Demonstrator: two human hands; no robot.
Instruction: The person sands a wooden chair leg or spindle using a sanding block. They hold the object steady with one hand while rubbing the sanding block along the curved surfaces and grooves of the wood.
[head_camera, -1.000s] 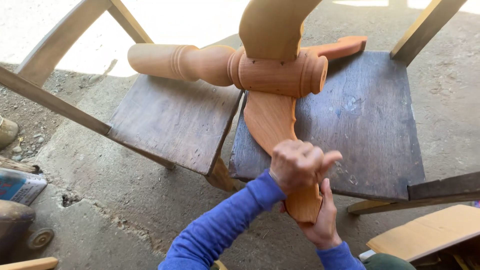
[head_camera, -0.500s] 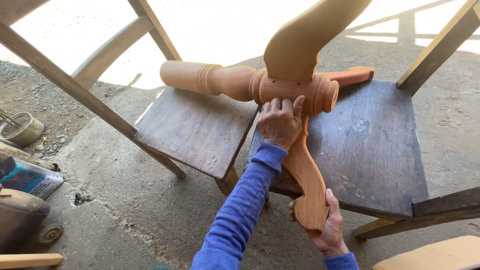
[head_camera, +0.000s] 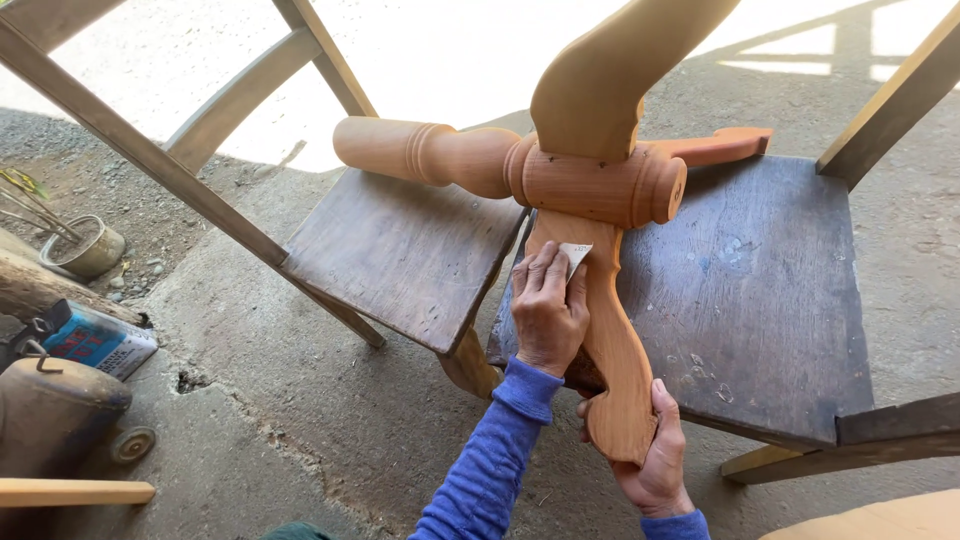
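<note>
A reddish turned-wood pedestal base (head_camera: 590, 185) with curved legs lies across two dark wooden chair seats (head_camera: 760, 290). One leg (head_camera: 612, 350) points toward me. My left hand (head_camera: 545, 310), in a blue sleeve, presses a small piece of sandpaper (head_camera: 575, 258) flat on this leg's upper part, just below the round hub. My right hand (head_camera: 655, 455) grips the leg's foot end from underneath, thumb on its right side. Another leg (head_camera: 610, 70) rises toward the camera, and a third (head_camera: 715, 147) lies on the right seat.
The left chair seat (head_camera: 400, 250) holds the turned column (head_camera: 425, 155). Chair frames slant at upper left (head_camera: 150, 150) and right (head_camera: 890, 100). On the concrete floor at left are a metal can (head_camera: 85, 245), a small box (head_camera: 95, 340) and a rusty tank (head_camera: 50, 410). Light boards lie at both lower corners.
My left hand slid up the leg from near the foot to the hub, then back down slightly with the sandpaper. My right hand stayed on the foot end. The view shifted right.
</note>
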